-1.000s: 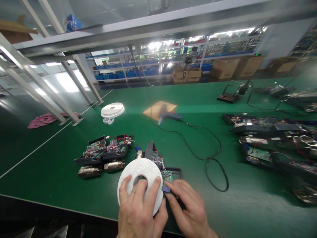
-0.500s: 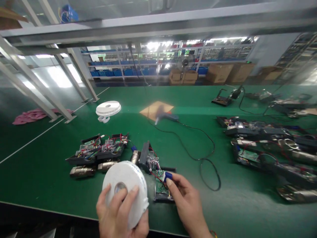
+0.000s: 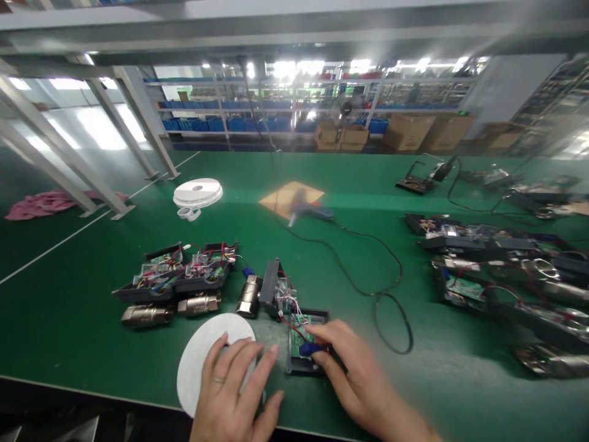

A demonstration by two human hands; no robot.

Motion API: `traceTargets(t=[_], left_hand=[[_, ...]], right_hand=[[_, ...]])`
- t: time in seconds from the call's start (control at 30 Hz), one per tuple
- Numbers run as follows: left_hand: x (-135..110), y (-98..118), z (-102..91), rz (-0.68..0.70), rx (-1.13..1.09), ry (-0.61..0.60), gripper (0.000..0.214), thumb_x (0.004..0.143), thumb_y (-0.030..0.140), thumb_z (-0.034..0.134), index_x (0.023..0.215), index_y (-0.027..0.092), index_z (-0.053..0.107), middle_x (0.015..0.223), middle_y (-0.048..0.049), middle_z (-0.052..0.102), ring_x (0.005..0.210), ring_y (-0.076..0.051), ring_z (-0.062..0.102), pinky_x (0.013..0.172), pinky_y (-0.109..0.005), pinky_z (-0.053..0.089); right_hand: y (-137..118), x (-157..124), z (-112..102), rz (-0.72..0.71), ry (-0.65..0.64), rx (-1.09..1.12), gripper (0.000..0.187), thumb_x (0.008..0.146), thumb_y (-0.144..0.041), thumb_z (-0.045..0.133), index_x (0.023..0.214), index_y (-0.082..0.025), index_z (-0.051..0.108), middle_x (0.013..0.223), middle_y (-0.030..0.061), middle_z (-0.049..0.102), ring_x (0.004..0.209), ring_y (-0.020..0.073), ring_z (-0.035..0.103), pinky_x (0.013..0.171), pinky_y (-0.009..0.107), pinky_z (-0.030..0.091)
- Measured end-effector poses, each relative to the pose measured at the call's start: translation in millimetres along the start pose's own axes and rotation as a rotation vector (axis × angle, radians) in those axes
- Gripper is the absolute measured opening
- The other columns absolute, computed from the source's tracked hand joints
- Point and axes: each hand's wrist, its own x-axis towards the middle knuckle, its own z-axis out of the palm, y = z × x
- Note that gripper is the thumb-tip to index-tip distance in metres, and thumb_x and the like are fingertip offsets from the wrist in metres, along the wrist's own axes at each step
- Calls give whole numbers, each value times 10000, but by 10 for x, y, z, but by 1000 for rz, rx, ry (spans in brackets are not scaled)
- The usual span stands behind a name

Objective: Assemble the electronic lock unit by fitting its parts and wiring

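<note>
A wide white tape roll (image 3: 193,362) lies flat near the bench's front edge. My left hand (image 3: 237,380) rests over it with its fingers stretched and apart, covering its right side. My right hand (image 3: 354,368) has thumb and fingers at a small blue block (image 3: 309,349), low inside a dark open housing (image 3: 307,372). A green circuit board (image 3: 299,331) sits in that housing. Red and white wires join it to a second dark housing part (image 3: 270,287) on its left, beside a metal valve body (image 3: 249,296).
Opened wired housings (image 3: 202,279) with metal valve bodies (image 3: 147,315) stand at left. More units (image 3: 464,288) crowd the right. A corded heat gun or similar tool (image 3: 317,212) lies on brown card (image 3: 280,197). Another white roll (image 3: 197,191) is further back, near metal frame legs (image 3: 147,123).
The tape roll has gone from upright in my left hand to flat on the bench, and the fingers have loosened. My right hand has brought the blue block lower into the housing.
</note>
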Motion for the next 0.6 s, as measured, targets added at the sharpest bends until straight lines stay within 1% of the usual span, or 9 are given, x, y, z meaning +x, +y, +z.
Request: traceTargets(t=[0.1, 0.17, 0.2, 0.3, 0.43, 0.5, 0.6], left_hand=[[164, 87, 109, 2, -78, -62, 441, 916, 214, 622, 1340, 102, 574, 1277, -97, 687, 1287, -287, 528, 1244, -512, 174], [240, 124, 156, 13, -81, -76, 414, 937, 197, 571, 1328, 62, 566, 1289, -94, 693, 1303, -277, 523, 1263, -489, 106], [267, 138, 171, 23, -76, -79, 393, 945, 188, 552, 1312, 48, 573, 1274, -93, 701, 1282, -267, 540, 1267, -468, 95], [306, 171, 199, -4, -80, -61, 338, 976, 178, 508, 1274, 49, 602, 1220, -85, 723, 1189, -238, 594, 1264, -433, 105], [308, 184, 235, -60, -127, -72, 322, 1001, 199, 511, 1291, 99, 609, 1220, -77, 718, 1123, -214, 628, 1247, -442, 154], [301, 174, 249, -51, -127, -93, 323, 1000, 186, 517, 1300, 106, 606, 1222, -88, 713, 1112, -208, 640, 1240, -450, 166], [285, 154, 263, -11, -123, -82, 303, 1012, 186, 487, 1272, 100, 616, 1125, -90, 731, 1026, -194, 666, 1215, -436, 212]], right_hand=[[21, -37, 38, -16, -65, -57, 191, 983, -84, 492, 1102, -207, 577, 924, 54, 664, 833, 213, 590, 723, 317, 516], [40, -58, 78, -46, -91, -82, 170, 989, -76, 474, 1067, -196, 565, 904, 62, 657, 821, 219, 574, 708, 321, 507], [49, -67, 98, -52, -102, -90, 165, 990, -73, 467, 1060, -191, 560, 896, 65, 650, 815, 220, 567, 698, 321, 503], [62, -79, 150, -57, -130, -101, 152, 995, -75, 446, 1017, -182, 552, 865, 67, 624, 797, 221, 552, 675, 319, 490], [59, -77, 195, -75, -128, -110, 172, 995, -79, 426, 968, -183, 559, 837, 65, 620, 770, 218, 539, 665, 327, 482], [61, -80, 205, -104, -119, -112, 188, 996, -74, 417, 966, -185, 566, 831, 63, 631, 756, 215, 539, 670, 331, 488], [77, -93, 191, -138, -132, -83, 184, 1000, -69, 431, 1014, -179, 577, 869, 74, 657, 784, 215, 555, 713, 342, 514]])
